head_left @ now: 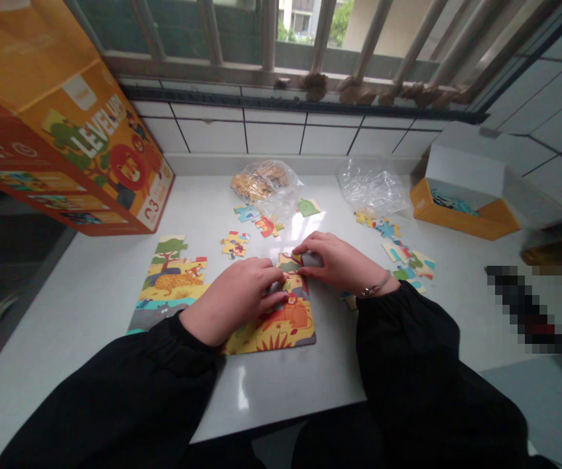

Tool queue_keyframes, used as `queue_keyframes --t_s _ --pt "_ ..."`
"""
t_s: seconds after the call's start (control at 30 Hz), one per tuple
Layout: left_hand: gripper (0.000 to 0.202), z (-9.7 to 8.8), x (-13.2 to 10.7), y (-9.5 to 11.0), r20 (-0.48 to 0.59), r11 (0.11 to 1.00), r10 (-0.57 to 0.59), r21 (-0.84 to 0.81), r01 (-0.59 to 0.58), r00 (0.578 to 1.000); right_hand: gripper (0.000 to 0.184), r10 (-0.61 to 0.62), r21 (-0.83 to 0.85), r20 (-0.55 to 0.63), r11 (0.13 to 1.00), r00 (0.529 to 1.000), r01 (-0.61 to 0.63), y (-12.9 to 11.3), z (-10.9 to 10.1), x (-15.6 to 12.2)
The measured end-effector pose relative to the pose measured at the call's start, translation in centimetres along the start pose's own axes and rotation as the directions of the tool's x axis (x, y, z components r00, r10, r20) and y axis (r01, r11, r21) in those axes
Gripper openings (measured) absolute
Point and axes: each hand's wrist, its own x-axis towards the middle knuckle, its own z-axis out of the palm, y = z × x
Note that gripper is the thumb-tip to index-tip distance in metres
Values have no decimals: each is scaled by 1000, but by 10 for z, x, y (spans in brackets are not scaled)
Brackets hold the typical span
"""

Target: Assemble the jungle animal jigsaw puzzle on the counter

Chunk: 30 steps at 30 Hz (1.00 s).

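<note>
Sleeves: two black cuffs (190, 335) reach in over the near side of the bench (85, 293)
Lion picture: this joined part of the jigsaw (288, 319) lies flat on the bench, between and below the hands
Left grip: the left hand (236, 296) lies over the lion picture, fingertips on it; whether it pinches anything I cannot tell
Right grip: the right hand (332, 260) curls thumb and forefinger about the top piece (289, 267) (a firm pinch cannot be made out)
Step in hand: probably fitting that top piece to the lion picture's far edge
Next move calls for: likely lined-up tabs, one hand steadying, the other pressing flat
Cheetah picture: another joined part (173, 281), left of the lion one
Loose pieces: some beyond the left hand (235, 245), others to the right (410, 260)
Far side: a bag of pieces (264, 179), a crumpled bag (371, 189), a big box (124, 156) leftward, a small open box (461, 221) rightward
</note>
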Motion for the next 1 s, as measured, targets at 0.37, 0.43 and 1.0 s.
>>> queue_keyframes --t_s 0.37,0.43,1.0 --pt "17 0 -1 -1 13 999 26 40 -27 1000 11 79 -26 -107 996 991 -82 -6 6 5" --pt "17 0 -1 0 16 999 22 39 -23 1000 10 95 -20 -114 995 989 -98 -8 6 5" --pt "15 -6 0 5 16 1000 21 21 -21 1000 14 153 -94 -239 979 959 -179 3 15 10"
